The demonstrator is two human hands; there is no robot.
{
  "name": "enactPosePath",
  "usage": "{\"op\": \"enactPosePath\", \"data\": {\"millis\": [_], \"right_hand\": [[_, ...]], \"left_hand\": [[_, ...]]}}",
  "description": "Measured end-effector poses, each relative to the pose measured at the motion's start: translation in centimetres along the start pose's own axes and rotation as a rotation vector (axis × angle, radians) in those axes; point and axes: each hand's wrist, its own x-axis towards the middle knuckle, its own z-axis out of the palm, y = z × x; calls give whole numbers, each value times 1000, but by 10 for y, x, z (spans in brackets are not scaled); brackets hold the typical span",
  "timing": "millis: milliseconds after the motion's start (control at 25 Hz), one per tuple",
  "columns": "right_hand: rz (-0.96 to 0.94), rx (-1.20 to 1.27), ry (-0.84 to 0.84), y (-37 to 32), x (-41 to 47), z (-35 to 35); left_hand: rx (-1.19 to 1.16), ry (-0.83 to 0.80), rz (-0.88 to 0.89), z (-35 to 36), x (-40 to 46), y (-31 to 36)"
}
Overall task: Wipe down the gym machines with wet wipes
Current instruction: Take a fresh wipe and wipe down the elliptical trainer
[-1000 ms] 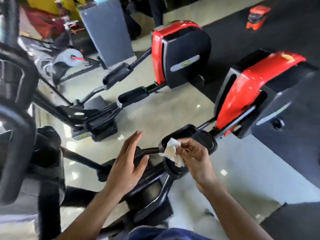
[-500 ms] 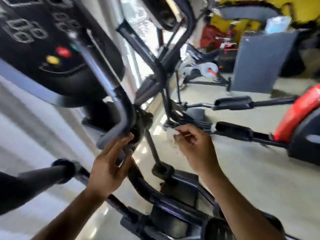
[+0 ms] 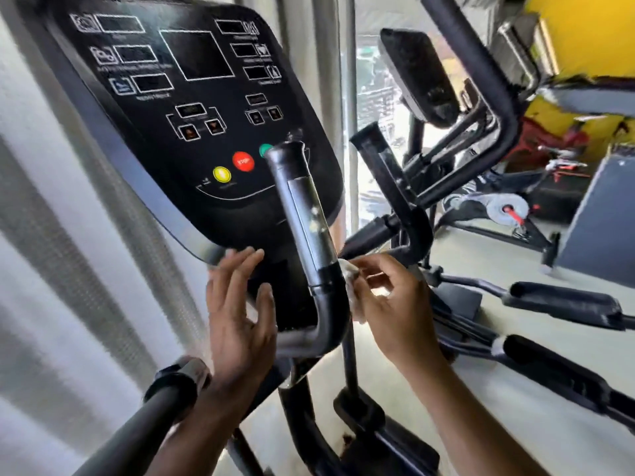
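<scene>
Right now the right hand (image 3: 391, 304) pinches a crumpled white wet wipe (image 3: 348, 274) in its fingertips against the right side of the upright black handlebar post (image 3: 309, 231) on the near elliptical machine. Just left of that post the left hand (image 3: 240, 314) hovers with fingers spread, holding nothing, below the black console panel (image 3: 192, 108). Since the wipe is so bunched, it may touch little of the post, and it could slip from such a light pinch.

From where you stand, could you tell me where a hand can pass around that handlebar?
Free: between the left hand and the handlebar. Crowded: its right side, where the right hand holds the wipe.
</scene>
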Motion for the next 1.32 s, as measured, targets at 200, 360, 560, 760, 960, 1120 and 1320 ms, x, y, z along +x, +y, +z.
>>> {"op": "enactPosePath", "data": {"millis": [200,360,560,760,960,1120,1320], "right_hand": [[-285,-55,-50,-8,55,-12],[-530,-57,-98,-43,125,-27],[-605,-114,-126,-67,219,-15],[-729,-289,-158,-92,328,44],[-769,-350,-137,-98,416,97],[-783,-334,-133,-118,463,154],[-874,-359,-388,-131,463,215]], "left_hand": [[255,240,-25,20,57,5],[375,400,-141,25,113,6],[550,377,-257,51,198,14],[970,96,-144,58,312,2],[1094,155,-160,46,330,-37],[1105,154,-115,51,331,-40],[1114,184,-65,51,331,-46]]}}
